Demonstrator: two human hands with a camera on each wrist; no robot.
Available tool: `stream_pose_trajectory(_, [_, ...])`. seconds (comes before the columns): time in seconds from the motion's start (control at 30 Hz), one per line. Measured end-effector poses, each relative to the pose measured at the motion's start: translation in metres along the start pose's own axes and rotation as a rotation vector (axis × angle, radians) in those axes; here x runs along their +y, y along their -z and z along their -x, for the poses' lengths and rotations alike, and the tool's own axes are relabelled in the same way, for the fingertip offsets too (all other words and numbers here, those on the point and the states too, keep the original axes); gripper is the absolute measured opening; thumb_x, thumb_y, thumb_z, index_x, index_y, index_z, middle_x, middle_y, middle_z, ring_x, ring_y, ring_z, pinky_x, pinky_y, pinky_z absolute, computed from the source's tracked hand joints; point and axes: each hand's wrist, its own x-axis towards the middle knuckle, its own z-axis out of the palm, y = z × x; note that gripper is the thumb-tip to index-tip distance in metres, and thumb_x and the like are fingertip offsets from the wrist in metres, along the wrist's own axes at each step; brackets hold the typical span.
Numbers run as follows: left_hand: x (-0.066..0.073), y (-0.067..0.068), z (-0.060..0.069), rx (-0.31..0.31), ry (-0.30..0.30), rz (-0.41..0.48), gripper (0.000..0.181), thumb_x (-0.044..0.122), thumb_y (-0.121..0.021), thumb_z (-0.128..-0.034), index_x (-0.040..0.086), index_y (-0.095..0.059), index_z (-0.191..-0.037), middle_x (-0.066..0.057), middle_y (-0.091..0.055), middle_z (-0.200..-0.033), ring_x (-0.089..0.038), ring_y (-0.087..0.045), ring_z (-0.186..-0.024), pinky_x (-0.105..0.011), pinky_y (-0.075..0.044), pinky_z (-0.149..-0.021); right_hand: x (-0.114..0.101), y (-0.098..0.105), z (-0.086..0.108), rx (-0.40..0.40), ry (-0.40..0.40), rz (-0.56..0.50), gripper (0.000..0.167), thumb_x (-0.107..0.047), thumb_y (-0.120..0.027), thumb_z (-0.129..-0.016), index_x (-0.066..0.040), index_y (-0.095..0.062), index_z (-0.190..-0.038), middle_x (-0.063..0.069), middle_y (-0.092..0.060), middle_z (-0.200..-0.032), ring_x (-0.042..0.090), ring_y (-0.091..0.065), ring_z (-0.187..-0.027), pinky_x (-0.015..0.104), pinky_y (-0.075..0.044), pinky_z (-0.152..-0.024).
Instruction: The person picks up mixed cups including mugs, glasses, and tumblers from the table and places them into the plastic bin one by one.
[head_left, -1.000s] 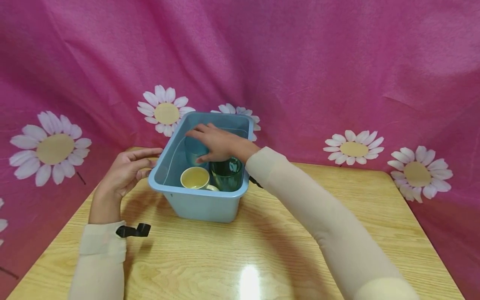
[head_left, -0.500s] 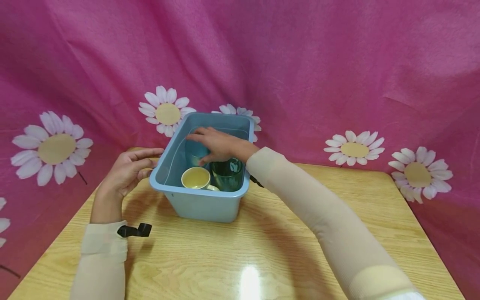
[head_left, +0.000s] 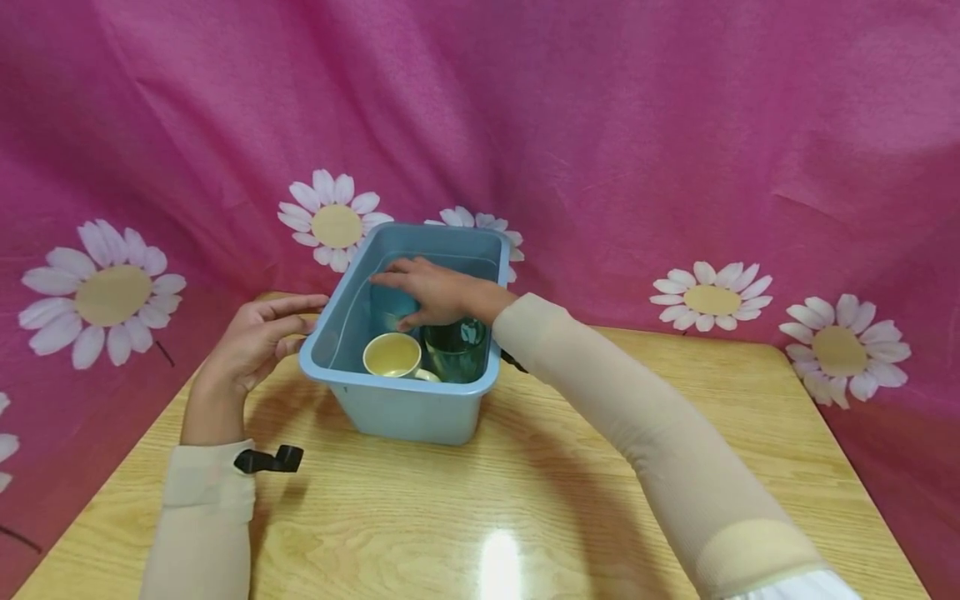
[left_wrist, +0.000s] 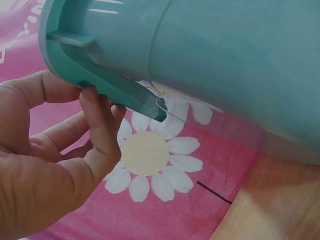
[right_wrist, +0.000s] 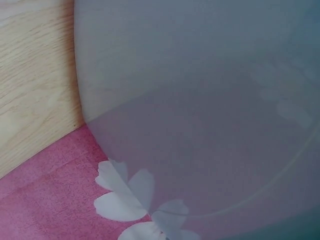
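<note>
A blue plastic bin (head_left: 420, 408) stands on the table with its short side towards me. Inside, my right hand (head_left: 442, 292) reaches over the right rim and holds a blue cup (head_left: 386, 307), fingers on its far left side and thumb on its near side. That hand hides much of the cup. Close by sit a cream mug (head_left: 392, 357) with a yellow inside and a dark green glass (head_left: 456, 354). My left hand (head_left: 258, 337) touches the bin's left rim with its fingertips. In the left wrist view, its fingers meet the rim (left_wrist: 107, 87) beside a ridged flange.
The wooden table (head_left: 630, 467) reaches round the bin, with more surface to its right and front. A pink curtain (head_left: 585, 150) with daisies hangs behind. The right wrist view shows mostly the bin's translucent wall (right_wrist: 200, 125).
My right hand has lowered very slightly with the blue cup in the bin. The left hand stays at the rim, and the bin, mug and green glass hold nearly the same places.
</note>
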Motion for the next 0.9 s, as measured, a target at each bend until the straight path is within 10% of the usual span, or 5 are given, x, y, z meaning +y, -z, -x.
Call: stream_pose_trajectory(0.9, [0.0003, -0.0002, 0.0001, -0.013, -0.012, 0.034, 0.030, -0.008, -0.060, -0.0965, 0.004, -0.076, -0.118, -0.001, -0.074, -0.109, -0.015, -0.071, -0.087, -0.026, -0.061, -0.078, 0.0013, -0.0038, -0.0022, -0.078, -0.082, -0.089, 0.079, -0.038, -0.072, -0.096, -0.022, -0.033, -0.162, 0.006, -0.030, -0.166, 0.027, -0.027, -0.151, 0.042, -0.033, -0.121])
